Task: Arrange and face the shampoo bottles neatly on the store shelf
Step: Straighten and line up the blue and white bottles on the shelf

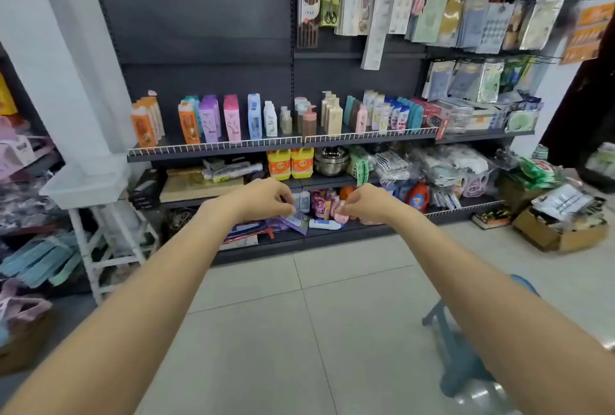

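Shampoo bottles stand in a row on the middle shelf (216, 152) behind a white wire rail. From the left come orange bottles (145, 123), a second orange group (189, 125), purple bottles (209, 119), a pink bottle (232, 118), a blue bottle (254, 116) and a white bottle (270, 119). Further right are a pink pump bottle (308, 121) and beige pump bottles (332, 112). My left hand (263, 199) and my right hand (369, 203) reach forward side by side below that shelf. Their fingers are loosely curled and hold nothing.
Lower shelves hold yellow detergent jugs (290, 163), steel bowls (331, 160) and loose sachets. Packets hang on hooks at the upper right. A white rack (109, 235) stands at the left, a cardboard box (559, 231) on the floor at the right, and a blue stool (466, 351) near my right arm.
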